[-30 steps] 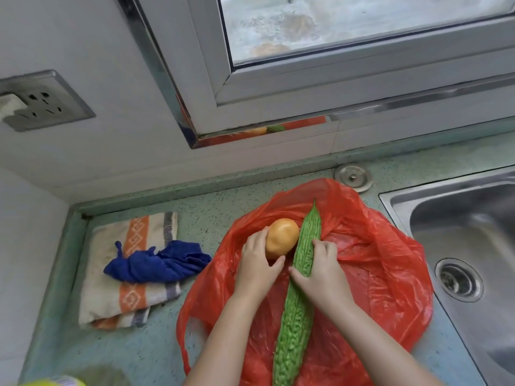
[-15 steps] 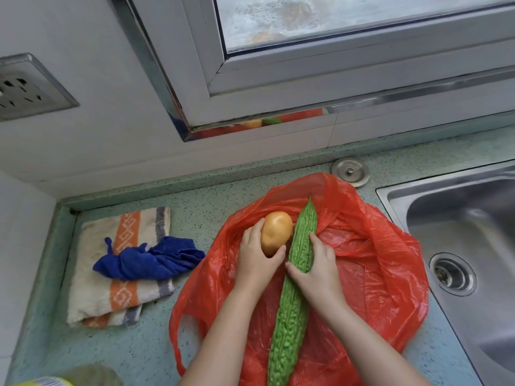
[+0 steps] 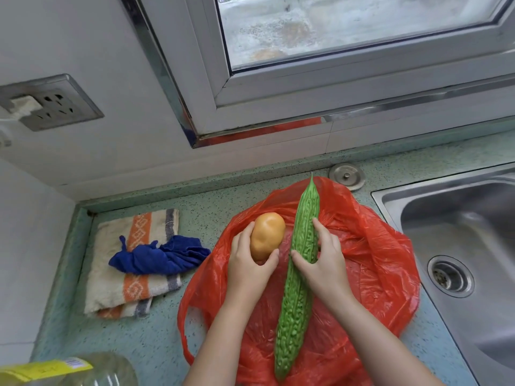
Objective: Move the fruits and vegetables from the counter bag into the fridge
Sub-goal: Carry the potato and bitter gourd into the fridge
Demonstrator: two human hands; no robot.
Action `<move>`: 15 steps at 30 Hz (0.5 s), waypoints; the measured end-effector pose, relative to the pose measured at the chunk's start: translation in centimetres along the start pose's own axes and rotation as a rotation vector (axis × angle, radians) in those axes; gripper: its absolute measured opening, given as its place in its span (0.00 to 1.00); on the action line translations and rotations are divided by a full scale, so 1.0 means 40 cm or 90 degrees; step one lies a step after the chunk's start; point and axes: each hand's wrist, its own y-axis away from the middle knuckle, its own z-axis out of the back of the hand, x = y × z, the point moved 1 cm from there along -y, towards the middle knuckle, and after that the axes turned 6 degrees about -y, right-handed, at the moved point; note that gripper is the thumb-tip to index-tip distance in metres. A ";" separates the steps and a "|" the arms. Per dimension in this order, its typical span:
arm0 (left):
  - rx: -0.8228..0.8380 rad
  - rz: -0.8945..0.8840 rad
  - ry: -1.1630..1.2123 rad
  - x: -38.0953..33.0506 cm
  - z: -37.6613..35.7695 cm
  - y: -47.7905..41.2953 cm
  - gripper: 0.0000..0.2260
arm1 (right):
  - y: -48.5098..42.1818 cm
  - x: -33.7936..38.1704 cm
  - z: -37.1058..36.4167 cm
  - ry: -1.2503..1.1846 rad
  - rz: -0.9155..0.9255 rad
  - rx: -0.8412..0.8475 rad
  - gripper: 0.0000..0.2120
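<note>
A red plastic bag [image 3: 376,268] lies spread flat on the green speckled counter. My left hand [image 3: 248,271] is shut on a yellow-brown potato [image 3: 266,235] above the bag's left part. My right hand [image 3: 323,263] grips a long, bumpy green bitter gourd [image 3: 295,288] near its upper third. The gourd runs lengthwise from the near edge of the view up past the bag's far rim. Both items are held over the bag, side by side and a little apart.
A folded striped towel [image 3: 131,285] with a blue cloth [image 3: 164,257] on it lies left of the bag. A steel sink [image 3: 459,246] is on the right, a round metal cap [image 3: 347,176] behind the bag, a clear bottle [image 3: 83,370] at bottom left. A wall socket [image 3: 50,104] and a window sit above.
Both hands have lifted a little, with the potato and gourd now drawn slightly apart. The gourd's tip now reaches past the bag's far rim. The camera view shifted.
</note>
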 end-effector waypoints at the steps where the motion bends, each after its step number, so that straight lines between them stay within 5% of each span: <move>1: -0.006 -0.003 0.009 -0.006 0.009 0.009 0.29 | 0.002 0.010 0.007 -0.005 0.008 -0.006 0.35; 15: -0.044 -0.063 0.091 -0.144 0.115 0.176 0.28 | 0.097 0.175 0.182 -0.066 0.133 -0.111 0.33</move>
